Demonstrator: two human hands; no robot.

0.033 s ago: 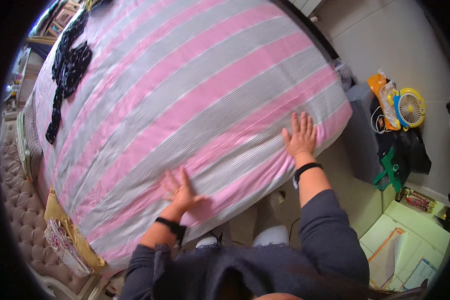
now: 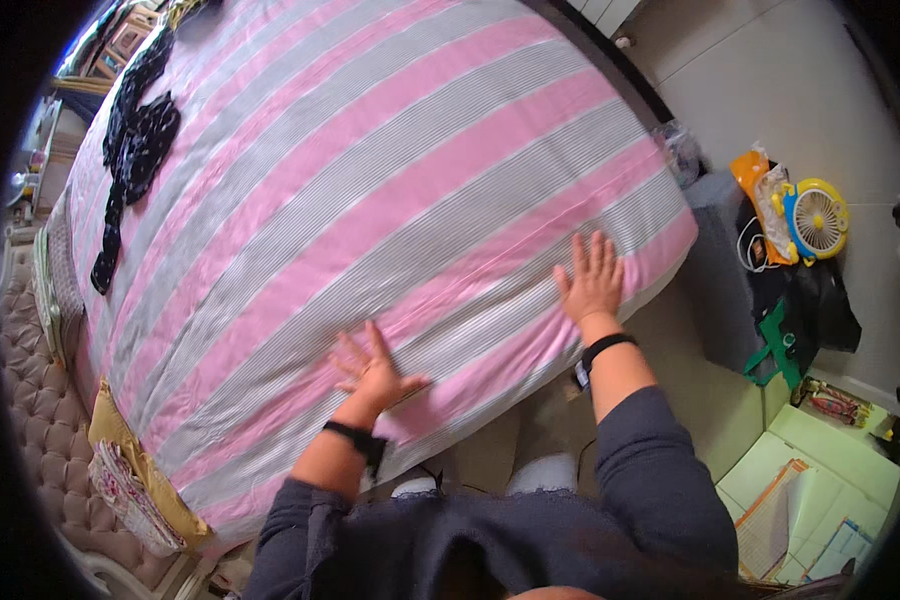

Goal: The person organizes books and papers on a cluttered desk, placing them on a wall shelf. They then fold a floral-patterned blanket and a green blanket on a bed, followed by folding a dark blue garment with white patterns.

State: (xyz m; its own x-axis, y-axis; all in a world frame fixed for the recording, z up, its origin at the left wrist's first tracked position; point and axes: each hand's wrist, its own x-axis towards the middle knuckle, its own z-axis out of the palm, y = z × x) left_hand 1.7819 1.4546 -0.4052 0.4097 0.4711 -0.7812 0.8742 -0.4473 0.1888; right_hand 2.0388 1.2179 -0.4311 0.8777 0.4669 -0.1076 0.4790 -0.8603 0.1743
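Note:
A pink, grey and white striped sheet [image 2: 400, 215] covers the bed in front of me. My left hand [image 2: 375, 375] lies on it near the close edge, palm down and fingers spread. Further right, my right hand [image 2: 592, 285] also rests flat on the stripes, close to the sheet's rounded right corner, with its fingers stretched out. Neither hand holds anything. Shallow creases run through the fabric between the two hands. Dark bands circle both wrists.
A black patterned cloth [image 2: 135, 150] lies on the bed's far left. Folded cloths [image 2: 135, 495] sit beside the tufted headboard [image 2: 45, 390]. To the right, a grey box [image 2: 715, 280] stands near a yellow-and-blue fan [image 2: 818, 220], with a pale green open unit [image 2: 820, 490] nearer me.
My left hand has shifted slightly right and away from me. The right hand has slid a little left and toward me. Both stay on the sheet.

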